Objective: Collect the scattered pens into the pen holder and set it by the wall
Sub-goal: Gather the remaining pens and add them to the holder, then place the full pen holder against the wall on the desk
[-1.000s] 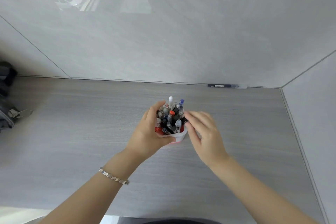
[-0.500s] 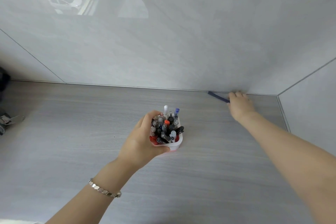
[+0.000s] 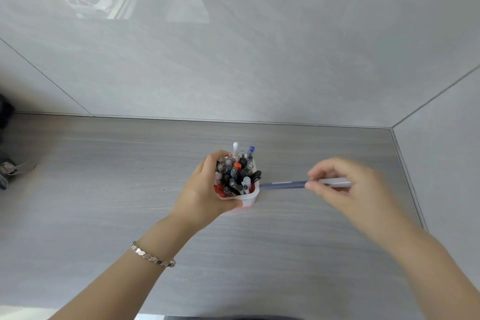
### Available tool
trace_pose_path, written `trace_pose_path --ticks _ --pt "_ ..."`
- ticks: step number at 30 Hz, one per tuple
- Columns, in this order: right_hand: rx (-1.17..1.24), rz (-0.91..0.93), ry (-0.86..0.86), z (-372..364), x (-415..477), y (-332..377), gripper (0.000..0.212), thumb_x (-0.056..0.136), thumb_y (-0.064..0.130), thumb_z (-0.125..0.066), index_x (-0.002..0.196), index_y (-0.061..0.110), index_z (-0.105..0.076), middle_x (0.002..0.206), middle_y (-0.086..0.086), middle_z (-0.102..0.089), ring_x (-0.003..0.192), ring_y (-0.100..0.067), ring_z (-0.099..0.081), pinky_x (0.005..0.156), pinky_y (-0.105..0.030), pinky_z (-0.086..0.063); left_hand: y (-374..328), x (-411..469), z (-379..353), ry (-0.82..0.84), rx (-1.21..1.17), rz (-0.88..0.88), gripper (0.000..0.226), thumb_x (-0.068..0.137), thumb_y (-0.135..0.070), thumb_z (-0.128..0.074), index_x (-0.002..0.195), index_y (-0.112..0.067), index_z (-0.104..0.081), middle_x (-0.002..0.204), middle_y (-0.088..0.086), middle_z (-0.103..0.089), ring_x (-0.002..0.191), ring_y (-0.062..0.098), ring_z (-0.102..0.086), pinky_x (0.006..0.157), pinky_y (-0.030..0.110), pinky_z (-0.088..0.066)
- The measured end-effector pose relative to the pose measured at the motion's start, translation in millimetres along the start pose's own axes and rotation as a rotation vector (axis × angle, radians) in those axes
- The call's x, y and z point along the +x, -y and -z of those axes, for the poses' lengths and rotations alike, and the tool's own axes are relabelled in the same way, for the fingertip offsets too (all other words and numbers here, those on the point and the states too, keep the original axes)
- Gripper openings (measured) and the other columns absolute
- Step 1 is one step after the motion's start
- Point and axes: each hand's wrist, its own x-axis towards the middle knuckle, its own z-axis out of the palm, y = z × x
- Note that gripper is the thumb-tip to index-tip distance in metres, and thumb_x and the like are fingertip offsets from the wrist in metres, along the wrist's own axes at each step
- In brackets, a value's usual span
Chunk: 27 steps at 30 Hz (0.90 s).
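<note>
Nearly done on the collecting side, by the look of it. Pen holder (image 3: 248,196) is white, packed tight with pens (image 3: 237,173) standing caps-up, sitting on the bench (image 3: 104,176) roughly mid-depth, well apart from the wall (image 3: 233,60). Left hand (image 3: 205,189) is wrapped around the holder's left side, fingers curled over the rim, steadying it. Right hand (image 3: 345,189) is motion-blurred, pinched closed on one blue pen (image 3: 283,185), held roughly horizontal with its dark tip just beside the holder's right rim; can't tell if it touches. That pen is not in yet. No other loose pens visible on the bench in this view; the strip along the wall joint looks bare, though the far left edge is cut off by some dark gear (image 3: 7,171) I can't identify. Remaining, as I read it: tip that pen upright, find a gap in an already crowded holder, then slide or carry the holder back against the wall. Risk is mainly the tight packing; forcing it in could push neighbours out or tip the holder, so the left-hand brace matters.
</note>
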Motion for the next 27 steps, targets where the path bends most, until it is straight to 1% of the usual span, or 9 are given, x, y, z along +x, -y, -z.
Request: trace_pose_path --ticks 2,6,8,11,14,16,20,24,27 --pt "-0.125 0.089 0.097 -5.9 0.2 7.6 0.017 0.078 0.012 -0.068 0.075 0.028 -0.062 0.077 0.011 -0.058 0.085 0.003 -0.054 0.067 0.000 -0.038 -0.4 -0.8 -0.2 -0.006 -0.001 -0.005 0.083 0.056 -0.016 -0.084 0.121 -0.029 -0.035 0.113 -0.010 -0.045 0.102 0.010 -0.046 0.073 0.007 -0.034" --pt "-0.080 0.170 -0.035 -40.1 15.2 13.3 0.009 0.080 0.009 -0.067 0.084 0.015 -0.061 0.078 0.010 -0.053 0.078 0.008 -0.055 0.073 -0.012 -0.043 0.8 -2.4 -1.6 -0.019 -0.027 -0.008 0.085 0.055 -0.016 -0.085 0.121 -0.032 -0.034 0.118 -0.007 -0.049 0.104 0.012 -0.050 0.081 0.020 -0.039" --pt "-0.051 0.201 -0.107 -61.4 21.9 13.8 0.013 0.080 0.010 -0.067 0.092 0.012 -0.061 0.080 0.001 -0.060 0.077 -0.004 -0.053 0.073 -0.021 -0.043 1.6 -3.5 -3.0 -0.036 -0.052 -0.018 0.084 0.054 -0.015 -0.084 0.116 -0.039 -0.033 0.118 -0.005 -0.053 0.104 0.014 -0.054 0.082 0.023 -0.044" --pt "-0.083 0.268 -0.117 -91.8 25.1 10.7 0.024 0.088 0.026 -0.052 0.106 0.013 -0.060 0.092 -0.007 -0.062 0.077 -0.007 -0.043 0.067 -0.021 -0.038 2.0 -6.4 -6.3 -0.050 -0.108 -0.013 0.083 0.057 -0.010 -0.081 0.115 -0.042 -0.031 0.119 -0.003 -0.054 0.107 0.016 -0.056 0.086 0.030 -0.049" --pt "-0.144 0.316 -0.137 -112.7 18.9 1.3 0.038 0.087 0.031 -0.037 0.111 0.014 -0.061 0.095 -0.009 -0.061 0.084 -0.013 -0.048 0.064 -0.025 -0.046 2.7 -10.3 -10.5 -0.074 -0.148 -0.008 0.086 0.060 -0.006 -0.079 0.124 -0.038 -0.031 0.124 -0.004 -0.050 0.113 0.012 -0.049 0.089 0.024 -0.046" --pt "-0.033 0.287 -0.228 -115.9 15.0 -7.5 0.029 0.085 0.029 -0.044 0.107 0.018 -0.060 0.087 -0.008 -0.066 0.081 -0.012 -0.051 0.070 -0.024 -0.045 1.2 -11.9 -11.9 -0.076 -0.125 0.003 0.094 0.058 -0.011 -0.082 0.131 -0.034 -0.029 0.127 -0.008 -0.044 0.113 0.005 -0.042 0.086 0.017 -0.039" --pt "0.000 0.365 -0.411 -120.4 10.1 -22.1 0.014 0.080 0.025 -0.060 0.084 0.013 -0.066 0.077 -0.005 -0.070 0.074 -0.008 -0.053 0.067 -0.019 -0.045 -2.5 -12.6 -14.3 -0.113 -0.085 0.026 0.100 0.056 -0.015 -0.084 0.135 -0.033 -0.027 0.124 -0.011 -0.039 0.110 0.001 -0.037 0.089 0.021 -0.034" --pt "0.098 0.289 -0.349 -110.8 16.6 -25.3 0.021 0.082 0.030 -0.057 0.081 0.015 -0.071 0.082 0.007 -0.051 0.069 0.000 -0.049 0.061 -0.010 -0.040 -3.9 -12.6 -15.1 -0.134 -0.101 0.049 0.093 0.058 -0.013 -0.082 0.133 -0.033 -0.030 0.120 -0.014 -0.039 0.109 0.002 -0.038 0.088 0.021 -0.034" --pt "0.241 0.081 -0.111 -94.6 24.8 -31.8 0.012 0.091 0.023 -0.049 0.090 0.034 -0.055 0.079 0.008 -0.058 0.073 -0.013 -0.059 0.071 -0.022 -0.046 -2.9 -12.1 -13.3 -0.171 -0.133 0.082 0.090 0.056 -0.012 -0.083 0.128 -0.035 -0.034 0.121 -0.013 -0.043 0.108 0.004 -0.041 0.087 0.022 -0.035"
